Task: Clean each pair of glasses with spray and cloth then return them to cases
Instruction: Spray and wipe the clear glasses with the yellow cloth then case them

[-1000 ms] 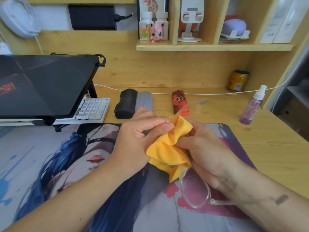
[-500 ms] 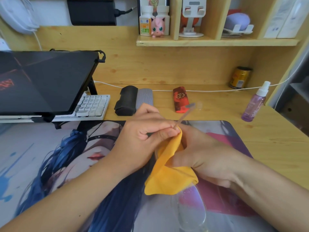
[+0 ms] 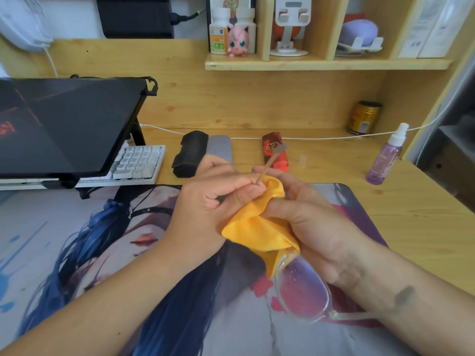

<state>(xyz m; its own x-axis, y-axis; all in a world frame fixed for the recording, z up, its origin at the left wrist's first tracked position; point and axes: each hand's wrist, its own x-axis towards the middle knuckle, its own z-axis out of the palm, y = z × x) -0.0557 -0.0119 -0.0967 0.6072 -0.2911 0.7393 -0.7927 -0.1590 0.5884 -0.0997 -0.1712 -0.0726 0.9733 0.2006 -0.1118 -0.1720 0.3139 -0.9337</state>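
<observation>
Mid-wipe: left hand (image 3: 218, 201) pinches the yellow cloth (image 3: 259, 227) over a temple arm, right hand (image 3: 316, 224) grips the clear glasses (image 3: 303, 289) below it, droplets apparently left on the lens, cases (image 3: 190, 152) beyond untouched.

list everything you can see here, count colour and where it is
glasses: 1, clear frame, held over the desk mat
cloth: 1, yellow, bunched between both hands
spray bottle: 1, purple, desk right
cases: 3, black, grey, red, back of desk
can: 1, gold, back right
keyboard: 1, white, under laptop stand
laptop: 1, black, left
desk mat: 1, printed, desk front
figurine: 1, pink, shelf
left hand: pinches temple arm
right hand: grips cloth
</observation>
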